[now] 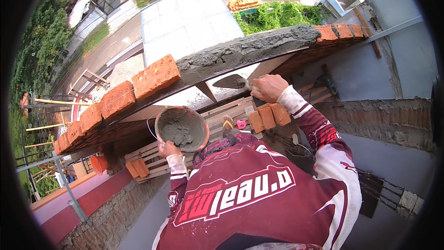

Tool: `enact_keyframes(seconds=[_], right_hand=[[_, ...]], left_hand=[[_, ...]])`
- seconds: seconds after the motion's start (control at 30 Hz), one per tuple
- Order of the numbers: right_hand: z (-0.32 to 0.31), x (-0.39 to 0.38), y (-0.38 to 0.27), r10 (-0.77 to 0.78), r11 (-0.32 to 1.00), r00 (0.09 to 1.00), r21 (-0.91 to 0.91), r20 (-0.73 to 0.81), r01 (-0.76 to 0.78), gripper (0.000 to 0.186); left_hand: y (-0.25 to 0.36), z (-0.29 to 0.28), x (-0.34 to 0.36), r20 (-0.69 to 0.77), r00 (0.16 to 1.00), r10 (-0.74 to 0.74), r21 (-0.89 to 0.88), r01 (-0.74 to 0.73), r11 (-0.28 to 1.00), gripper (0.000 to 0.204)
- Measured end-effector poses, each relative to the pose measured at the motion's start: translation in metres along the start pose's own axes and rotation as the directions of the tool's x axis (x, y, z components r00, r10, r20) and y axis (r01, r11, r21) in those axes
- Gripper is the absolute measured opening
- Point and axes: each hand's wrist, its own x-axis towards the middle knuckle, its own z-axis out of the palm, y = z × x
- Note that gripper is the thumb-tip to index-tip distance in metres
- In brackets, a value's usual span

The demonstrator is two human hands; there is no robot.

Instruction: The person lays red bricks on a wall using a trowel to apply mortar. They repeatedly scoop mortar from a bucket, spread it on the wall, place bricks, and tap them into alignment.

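Fingers of the right hand [268,88], just right of the frame's centre, are clamped around the handle of a trowel [233,82], whose grey-smeared blade points left, just below the wet mortar bed [245,51]. That mortar lies along the top of a brick wall [115,99] arching across the upper middle of the frame, from orange bricks at centre left to more bricks at upper right. Fingers of the left hand [169,149], below and left of centre, are closed on the rim of a round pan [181,128] holding a grey mound of mortar; the pan sits between the wall and the person's chest. Both sleeves [319,134] are dark red and white, streaked with cement.

Loose bricks [268,116] rest on a wooden scaffold platform [222,111] directly under the right wrist, and two more lie at the platform's lower left end. A taut string line runs along the wall's top edge. Far below, at upper centre, are a pale flat roof [189,18], green shrubs and a stack of bricks beside a road.
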Motion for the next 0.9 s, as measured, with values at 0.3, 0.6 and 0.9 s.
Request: enact_keyframes(seconds=[0.3, 0.6, 0.9], right_hand=[[0.186, 0.095, -0.169, -0.249, 0.954, 0.968, -0.162, 0.044, 0.253, 0.024], [0.156, 0.094, -0.165, -0.309, 0.937, 0.94, -0.122, 0.144, 0.327, 0.023], [0.209, 0.078, -0.139, -0.481, 0.791, 0.818, 0.56, 0.317, 0.248, 0.045]], left_hand=[[0.023, 0.026, -0.039, 0.227, 0.788, 0.572, 0.08, -0.6, 0.796, 0.041], [0.021, 0.022, -0.044, 0.223, 0.655, 0.722, 0.157, -0.755, 0.637, 0.008], [0.03, 0.008, -0.035, 0.299, 0.796, 0.526, 0.122, -0.578, 0.807, 0.053]])
